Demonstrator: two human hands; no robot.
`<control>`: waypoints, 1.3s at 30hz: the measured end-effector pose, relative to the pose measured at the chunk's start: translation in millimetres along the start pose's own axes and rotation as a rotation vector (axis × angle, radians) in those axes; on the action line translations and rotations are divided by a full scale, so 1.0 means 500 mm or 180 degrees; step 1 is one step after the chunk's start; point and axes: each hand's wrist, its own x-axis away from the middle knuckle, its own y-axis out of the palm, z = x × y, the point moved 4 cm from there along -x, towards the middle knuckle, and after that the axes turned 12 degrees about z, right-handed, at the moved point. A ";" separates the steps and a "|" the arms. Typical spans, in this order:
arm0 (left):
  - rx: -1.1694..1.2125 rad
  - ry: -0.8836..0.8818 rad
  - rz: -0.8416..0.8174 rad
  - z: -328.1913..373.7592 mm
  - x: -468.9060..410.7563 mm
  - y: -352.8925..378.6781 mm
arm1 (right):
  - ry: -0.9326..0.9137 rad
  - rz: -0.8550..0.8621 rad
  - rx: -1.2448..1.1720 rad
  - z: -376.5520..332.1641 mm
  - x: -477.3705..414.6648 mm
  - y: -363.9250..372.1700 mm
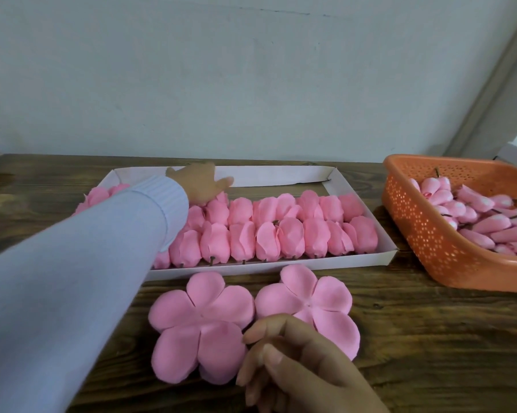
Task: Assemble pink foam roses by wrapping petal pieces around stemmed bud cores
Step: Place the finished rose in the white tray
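Two flat five-lobed pink foam petal pieces lie side by side on the wooden table, the left piece (200, 326) and the right piece (311, 302). Behind them a white cardboard tray (281, 265) holds two rows of finished pink roses (269, 231) with stems toward me. My left hand (199, 184), in a light blue sleeve, reaches over the tray and rests on the back row of roses, thumb spread; its fingertips are hidden. My right hand (293, 362) hovers by the petal pieces with loosely curled fingers, holding nothing.
An orange perforated plastic basket (430, 242) at the right holds several stemmed pink bud cores (475, 216). A pale wall stands right behind the table. The tray's back right part (281, 189) shows bare wood-toned bottom.
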 end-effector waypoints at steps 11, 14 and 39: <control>0.4055 -0.0047 0.1094 0.158 0.212 -0.273 | -0.0374 0.1080 -0.0156 -0.031 0.009 -0.025; 0.3290 0.0401 0.0912 0.186 0.343 -0.216 | -0.1285 0.1963 -0.0305 -0.067 0.025 -0.064; 0.0730 0.0478 0.1518 0.184 0.462 -0.039 | -0.1290 0.2641 -0.0294 -0.065 0.027 -0.094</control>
